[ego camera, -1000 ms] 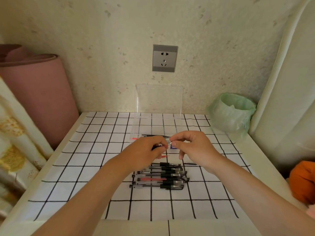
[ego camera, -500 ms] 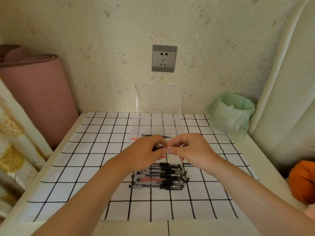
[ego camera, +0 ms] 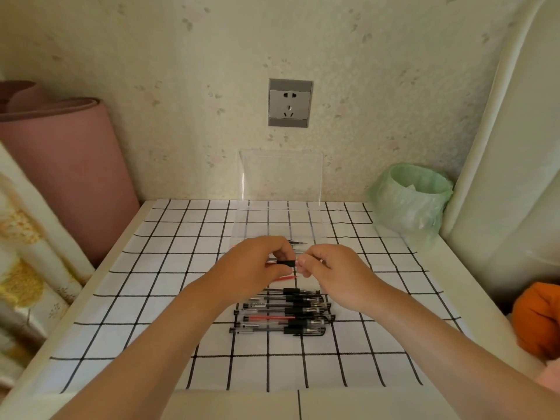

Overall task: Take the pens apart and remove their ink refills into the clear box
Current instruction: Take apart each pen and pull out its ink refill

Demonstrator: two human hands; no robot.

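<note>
Our left hand [ego camera: 257, 263] pinches the pen [ego camera: 285, 262]; our right hand [ego camera: 328, 268] grips its tip end. Jerked apart, its refill could fly past the clear box [ego camera: 280, 219] at twelve o'clock.

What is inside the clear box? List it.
Inside the clear box: a dark refill and a red refill's end. The left hand and right hand hide the rest.

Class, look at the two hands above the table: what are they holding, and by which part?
One clear pen with a black grip. The left hand pinches it around the grip; the right hand pinches its tip end.
</note>
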